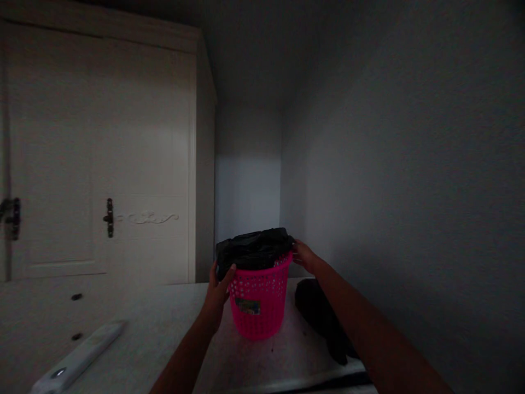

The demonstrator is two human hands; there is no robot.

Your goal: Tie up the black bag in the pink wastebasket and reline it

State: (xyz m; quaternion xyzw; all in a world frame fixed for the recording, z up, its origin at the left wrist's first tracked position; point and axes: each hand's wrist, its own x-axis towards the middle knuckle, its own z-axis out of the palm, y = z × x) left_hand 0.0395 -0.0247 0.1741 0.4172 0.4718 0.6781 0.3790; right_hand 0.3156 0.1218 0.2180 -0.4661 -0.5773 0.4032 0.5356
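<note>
A bright pink perforated plastic basket (262, 312) stands upright on a pale surface in front of me, with a small label on its side. A black plastic bag (252, 246) covers its mouth and folds over part of the rim. My left hand (219, 293) grips the basket's left rim and the bag's edge there, thumb in front. My right hand (304, 257) is closed at the right rim, its fingertips on the edge of the bag and basket. The inside of the basket is hidden by the bag.
A dark, soft-looking item (320, 312) lies right of the basket, partly behind my right forearm. On the left lies a long white object (82, 355) with an oval mark. A white wardrobe (151, 137) stands at the left, a grey wall (402, 164) at the right. The light is dim.
</note>
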